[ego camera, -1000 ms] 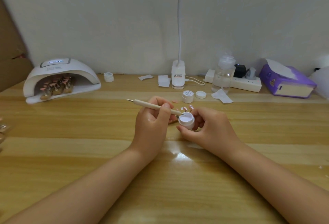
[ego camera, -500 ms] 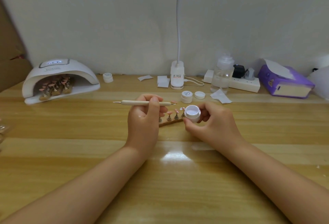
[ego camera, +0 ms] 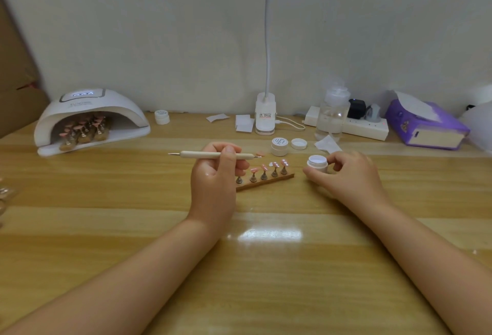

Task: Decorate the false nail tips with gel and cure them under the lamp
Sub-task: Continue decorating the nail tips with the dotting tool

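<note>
The person's left hand (ego camera: 215, 174) sits in the middle of the frame and pinches a thin dotting pen (ego camera: 213, 154) between thumb and fingers. The pen lies almost flat, with its working tip pointing right, just above the pink nail tips (ego camera: 269, 168). These tips stand on little pegs on a wooden strip (ego camera: 266, 182), just right of that hand.

The right hand (ego camera: 343, 177), a bit further right, curls its fingers around a small open gel pot (ego camera: 317, 162). The pot looks to be at or near the table (ego camera: 266, 268); whether it touches cannot be told.

It looks like the gel step: the pen seems ready to dab gel on a tip. The next move needs a small, steady lowering of the pen tip onto one nail, without bumping its neighbours, which stand close together.

Room to move is good toward the bottom of the frame, where the wood is bare. Behind the strip, a closed pot (ego camera: 279, 146) and a loose lid (ego camera: 298, 143) sit near. The curing lamp (ego camera: 90, 118) is at the upper left, well apart, and already holds more strips of tips (ego camera: 82, 129). A slide to it would cross open wood.
</note>
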`<action>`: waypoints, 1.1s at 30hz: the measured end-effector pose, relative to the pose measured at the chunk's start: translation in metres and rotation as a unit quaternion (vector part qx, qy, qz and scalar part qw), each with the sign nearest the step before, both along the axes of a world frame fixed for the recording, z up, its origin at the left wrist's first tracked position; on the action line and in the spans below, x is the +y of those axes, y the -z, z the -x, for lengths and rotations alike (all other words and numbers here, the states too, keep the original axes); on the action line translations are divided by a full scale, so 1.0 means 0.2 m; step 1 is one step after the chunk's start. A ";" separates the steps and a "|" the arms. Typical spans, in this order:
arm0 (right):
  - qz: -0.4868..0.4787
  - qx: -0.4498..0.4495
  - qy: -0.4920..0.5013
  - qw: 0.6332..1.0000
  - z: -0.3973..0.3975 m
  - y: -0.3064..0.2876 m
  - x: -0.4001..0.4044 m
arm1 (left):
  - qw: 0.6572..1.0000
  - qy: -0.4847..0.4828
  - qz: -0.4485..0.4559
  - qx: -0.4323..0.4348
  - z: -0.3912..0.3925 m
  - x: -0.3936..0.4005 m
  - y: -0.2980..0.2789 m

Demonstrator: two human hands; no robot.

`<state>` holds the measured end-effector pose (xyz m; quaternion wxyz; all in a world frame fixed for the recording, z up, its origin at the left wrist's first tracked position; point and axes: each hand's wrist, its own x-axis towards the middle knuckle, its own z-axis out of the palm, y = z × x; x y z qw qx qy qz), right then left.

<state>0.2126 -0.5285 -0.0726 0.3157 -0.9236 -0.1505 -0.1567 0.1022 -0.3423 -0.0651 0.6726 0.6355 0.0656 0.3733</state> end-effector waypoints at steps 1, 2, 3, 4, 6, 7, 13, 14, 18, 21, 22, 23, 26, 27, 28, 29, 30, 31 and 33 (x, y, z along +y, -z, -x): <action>0.013 0.013 0.006 1.000 0.00 0.00 0.00 | 1.000 0.001 0.005 -0.001 0.00 0.00 0.00; 0.021 0.021 0.011 0.999 0.00 0.00 0.00 | 1.000 0.002 0.009 -0.002 0.00 0.00 0.00; 0.029 0.029 0.017 0.999 0.00 0.00 0.01 | 1.000 0.002 0.011 -0.003 -0.01 0.00 0.00; 0.039 0.038 0.023 0.998 0.00 0.00 0.01 | 1.000 0.003 0.011 -0.003 -0.01 0.00 0.00; 0.058 0.056 0.032 0.996 0.00 0.01 0.02 | 1.000 0.003 0.008 -0.005 0.00 0.01 0.01; 0.063 0.063 0.035 0.995 0.00 0.01 0.02 | 1.000 0.003 0.005 -0.005 0.00 0.01 0.01; 0.062 0.057 0.030 0.996 0.02 -0.02 0.05 | 1.000 -0.014 -0.003 0.006 0.00 0.00 0.00; 0.052 0.030 0.022 0.998 0.03 -0.04 0.06 | 1.000 -0.016 -0.004 0.006 0.00 0.00 0.00; -0.043 -0.091 -0.059 0.993 0.15 -0.08 0.12 | 1.000 -0.025 -0.006 0.007 0.00 0.00 0.00; -0.034 -0.044 -0.106 0.993 0.23 -0.07 0.20 | 1.000 -0.029 -0.007 0.006 0.00 0.01 0.00; -0.020 -0.026 -0.116 0.993 0.25 -0.05 0.22 | 1.000 -0.029 -0.007 0.007 0.00 0.01 0.01; -0.006 -0.017 -0.121 0.992 0.26 -0.03 0.25 | 1.000 -0.030 -0.007 0.007 -0.01 0.01 0.01; 0.017 -0.012 -0.131 0.991 0.26 0.01 0.29 | 0.999 -0.031 -0.008 0.006 -0.01 0.00 0.01; 0.023 -0.008 -0.133 0.991 0.25 0.02 0.29 | 1.000 -0.030 -0.009 0.005 -0.01 0.00 0.01; 0.029 -0.004 -0.135 0.990 0.24 0.03 0.30 | 1.000 -0.028 -0.011 0.005 -0.01 -0.01 0.01; 0.037 -0.002 -0.137 0.990 0.24 0.03 0.30 | 1.000 -0.026 -0.013 0.004 -0.01 -0.01 0.01; 0.046 -0.002 -0.139 0.989 0.23 0.03 0.30 | 1.000 -0.025 -0.015 0.003 -0.01 -0.02 0.01; 0.053 -0.003 -0.141 0.989 0.23 0.03 0.30 | 1.000 -0.025 -0.017 0.002 -0.01 -0.02 0.01; 0.054 -0.004 -0.141 0.989 0.23 0.03 0.30 | 0.999 -0.027 -0.019 0.002 -0.01 -0.02 0.01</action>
